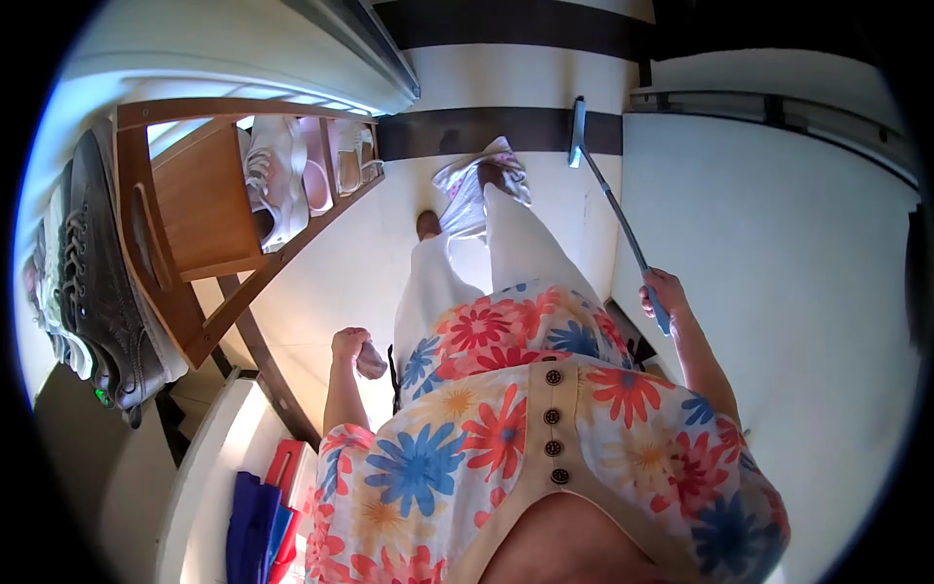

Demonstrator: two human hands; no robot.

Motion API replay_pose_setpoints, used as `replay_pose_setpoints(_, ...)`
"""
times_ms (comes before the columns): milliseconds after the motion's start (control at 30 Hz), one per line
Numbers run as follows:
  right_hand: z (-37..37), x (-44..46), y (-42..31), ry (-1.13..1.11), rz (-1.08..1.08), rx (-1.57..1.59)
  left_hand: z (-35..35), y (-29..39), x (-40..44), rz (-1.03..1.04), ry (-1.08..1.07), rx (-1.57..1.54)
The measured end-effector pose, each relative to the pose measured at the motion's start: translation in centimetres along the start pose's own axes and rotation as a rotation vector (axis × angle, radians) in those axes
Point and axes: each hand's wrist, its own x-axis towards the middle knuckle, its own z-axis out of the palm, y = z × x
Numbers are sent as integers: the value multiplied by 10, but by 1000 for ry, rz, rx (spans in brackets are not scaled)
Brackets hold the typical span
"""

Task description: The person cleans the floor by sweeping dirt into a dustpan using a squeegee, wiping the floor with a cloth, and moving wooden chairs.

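Note:
My right hand [664,295] is closed around the grey-blue grip of a long-handled squeegee [617,209]. Its narrow head points away from me, over the dark floor stripe. At my left side, my left hand [352,345] is closed on a bunched greyish-brown cloth [371,361]; its exact shape is hard to make out. A patterned white cloth [469,209] lies crumpled on the floor, with one of my feet on it. The other foot stands beside it.
On the left is a wooden shoe rack [209,195] with white shoes [277,185] in it and a grey sneaker [100,263] at its near side. A large pale panel [759,292] stands at the right. Blue and red items [255,521] sit low at the left.

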Motion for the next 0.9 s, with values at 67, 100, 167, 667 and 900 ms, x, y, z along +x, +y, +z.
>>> replay_pose_setpoints(67, -2, -1, -42, 20, 31, -68, 14, 15, -13, -63, 18, -86)
replay_pose_setpoints(100, 4, -3, -49, 30, 37, -90, 14, 12, -14, -81, 29, -124)
replay_pose_setpoints(167, 7, -5, -81, 33, 46, -137, 26, 4, -8, -47, 32, -149)
replay_pose_setpoints(667, 29, -7, -152, 56, -52, -624, 101, 26, 16, 106, 63, -247)
replay_pose_setpoints(900, 60, 6, -204, 115, -88, -875, 188, -95, -72, -218, 47, -172)
